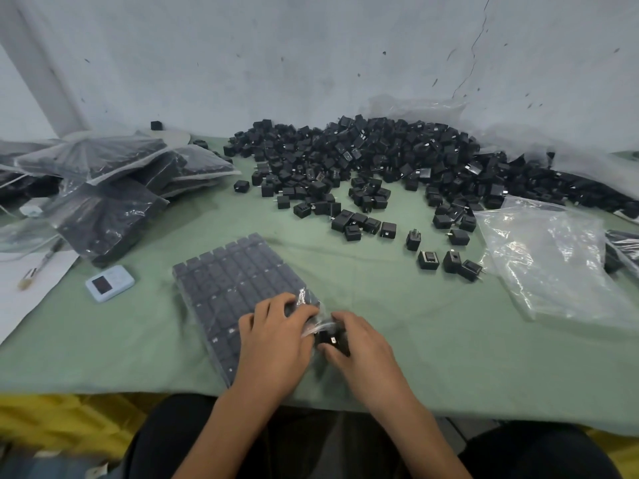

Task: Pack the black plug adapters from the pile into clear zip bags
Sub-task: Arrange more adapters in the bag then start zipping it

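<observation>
The pile (380, 157) of black plug adapters spreads along the wall, and its right end is hidden under loose plastic. Packed bags (110, 188) are cut off at the left edge. The near zip bag (235, 288) lies nearly full, its mouth crumpled. The left hand (276, 340) lies on that mouth; blur hides whether it pinches the plastic. The right hand (363, 344) grips one adapter (330, 338) there.

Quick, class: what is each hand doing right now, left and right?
The left hand grips the open end of the bag.
The right hand pinches an adapter at the bag's opening.
</observation>
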Demonstrator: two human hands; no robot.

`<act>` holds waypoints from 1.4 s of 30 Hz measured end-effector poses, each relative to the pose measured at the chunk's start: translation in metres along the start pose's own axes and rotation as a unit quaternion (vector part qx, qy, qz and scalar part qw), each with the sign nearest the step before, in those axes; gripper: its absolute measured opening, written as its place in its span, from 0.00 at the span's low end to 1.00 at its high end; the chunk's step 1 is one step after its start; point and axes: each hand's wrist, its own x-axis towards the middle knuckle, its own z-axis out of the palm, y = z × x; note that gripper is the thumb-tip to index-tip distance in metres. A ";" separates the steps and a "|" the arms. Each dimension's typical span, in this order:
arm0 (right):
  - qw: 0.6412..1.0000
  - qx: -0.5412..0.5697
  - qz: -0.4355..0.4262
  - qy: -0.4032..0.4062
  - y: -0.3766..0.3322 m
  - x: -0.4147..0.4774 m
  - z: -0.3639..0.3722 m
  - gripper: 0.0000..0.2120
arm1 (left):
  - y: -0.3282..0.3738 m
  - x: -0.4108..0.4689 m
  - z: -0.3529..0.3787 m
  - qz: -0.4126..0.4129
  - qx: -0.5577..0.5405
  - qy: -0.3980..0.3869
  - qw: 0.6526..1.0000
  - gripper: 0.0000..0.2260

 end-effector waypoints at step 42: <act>0.996 -0.056 -0.012 -0.061 0.011 0.025 -0.024 0.17 | -0.001 -0.017 -0.007 0.064 0.037 0.026 0.997 0.25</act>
